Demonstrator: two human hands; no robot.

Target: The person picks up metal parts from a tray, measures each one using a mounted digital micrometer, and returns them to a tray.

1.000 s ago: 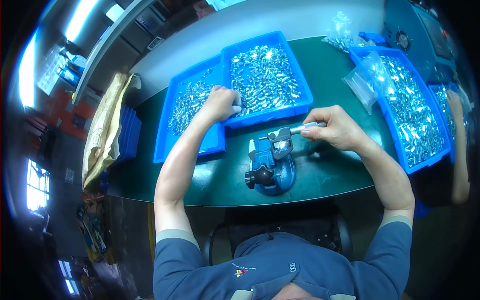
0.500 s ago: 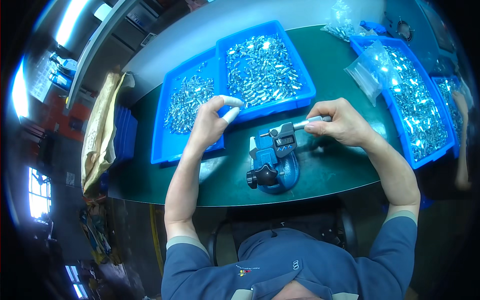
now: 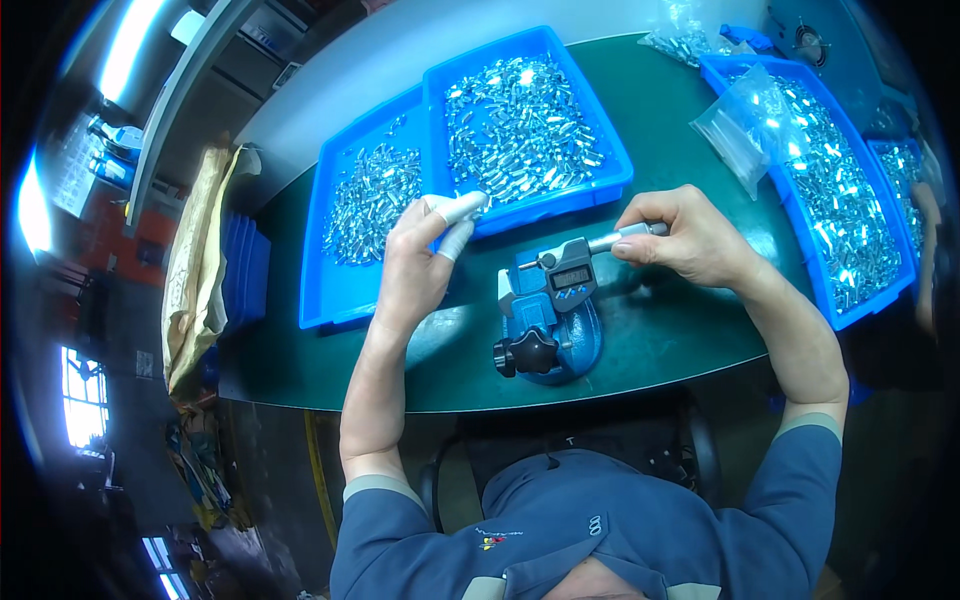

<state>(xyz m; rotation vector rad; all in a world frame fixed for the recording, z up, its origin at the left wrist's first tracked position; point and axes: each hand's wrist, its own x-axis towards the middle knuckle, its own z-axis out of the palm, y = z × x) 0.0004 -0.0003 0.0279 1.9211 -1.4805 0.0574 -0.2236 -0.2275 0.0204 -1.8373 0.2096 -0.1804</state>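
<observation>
My right hand [image 3: 690, 240] grips the silver thimble of a digital micrometer [image 3: 570, 277] between thumb and fingers. The micrometer sits in a blue stand [image 3: 580, 345] with a black clamp knob [image 3: 532, 352], and nothing shows between its measuring faces. My left hand [image 3: 420, 245] wears white finger cots [image 3: 460, 208] on thumb and index finger. Those two fingers are apart at the near left corner of the right blue tray [image 3: 560, 205], which holds many small shiny metal parts [image 3: 520, 130]. Whether a part touches the fingertips is hard to make out.
A second blue tray [image 3: 325, 290] with fewer metal parts stands partly beneath my left hand. At the right, a full blue bin [image 3: 850, 320] carries a clear plastic bag [image 3: 745, 125]. Brown paper [image 3: 195, 260] and stacked blue bins [image 3: 245, 265] stand left. Another person's arm [image 3: 925, 260] shows far right.
My left thumb and index finger have spread apart, the index reaching farther toward the parts in the right tray. My right hand stays on the micrometer thimble. The whole view has shifted slightly.
</observation>
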